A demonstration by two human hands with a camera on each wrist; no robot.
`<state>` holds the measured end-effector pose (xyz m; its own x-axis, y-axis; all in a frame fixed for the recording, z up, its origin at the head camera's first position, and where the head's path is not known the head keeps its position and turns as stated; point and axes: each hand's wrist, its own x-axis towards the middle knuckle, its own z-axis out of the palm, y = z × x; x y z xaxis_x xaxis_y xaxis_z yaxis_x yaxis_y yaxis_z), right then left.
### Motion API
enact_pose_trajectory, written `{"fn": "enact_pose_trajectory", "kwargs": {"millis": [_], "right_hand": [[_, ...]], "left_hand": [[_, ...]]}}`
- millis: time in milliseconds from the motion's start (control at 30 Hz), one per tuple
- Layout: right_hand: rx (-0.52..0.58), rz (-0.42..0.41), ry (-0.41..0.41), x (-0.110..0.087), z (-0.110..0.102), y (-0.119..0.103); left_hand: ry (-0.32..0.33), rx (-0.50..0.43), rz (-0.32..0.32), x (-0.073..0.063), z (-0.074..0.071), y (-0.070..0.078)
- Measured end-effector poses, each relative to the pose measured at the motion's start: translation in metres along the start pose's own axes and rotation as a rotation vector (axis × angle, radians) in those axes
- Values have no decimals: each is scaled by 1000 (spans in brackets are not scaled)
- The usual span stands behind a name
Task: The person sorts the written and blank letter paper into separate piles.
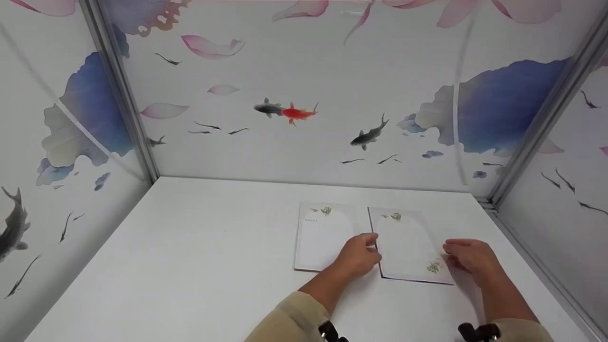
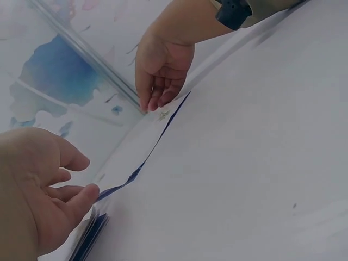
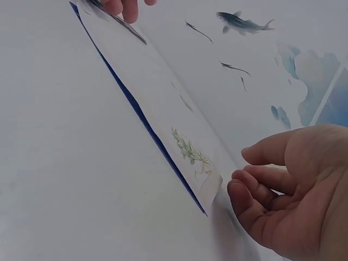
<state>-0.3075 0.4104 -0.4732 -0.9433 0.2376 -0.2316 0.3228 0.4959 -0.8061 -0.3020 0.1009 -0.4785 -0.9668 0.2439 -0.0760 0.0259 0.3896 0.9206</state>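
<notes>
Head: illegible print (image 1: pixel 311 220) on left pad (image 1: pixel 323 242)

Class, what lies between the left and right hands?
A blue-edged sheet lies between left hand and right hand in the head view.

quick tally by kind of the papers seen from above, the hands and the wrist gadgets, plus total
White rectangular papers with green plant prints: 2
Bare left hand and bare right hand: 2
Black wrist-worn devices: 2
Total: 6
</notes>
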Motion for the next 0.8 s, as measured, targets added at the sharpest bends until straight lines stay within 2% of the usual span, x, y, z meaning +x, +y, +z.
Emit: {"fn": "enact_pose_trajectory", "kwargs": {"millis": [233, 400, 567, 800], "right_hand": [[19, -60, -31, 0, 18, -15], [45, -89, -62, -1, 40, -26], [57, -100, -81, -3, 55, -37], [75, -106, -84, -5, 75, -59]], "left_hand": [[17, -28, 47, 2, -25, -4], [12, -84, 57, 5, -43, -16], [54, -58, 49, 6, -63, -25], [117, -20, 26, 8, -92, -32]]}}
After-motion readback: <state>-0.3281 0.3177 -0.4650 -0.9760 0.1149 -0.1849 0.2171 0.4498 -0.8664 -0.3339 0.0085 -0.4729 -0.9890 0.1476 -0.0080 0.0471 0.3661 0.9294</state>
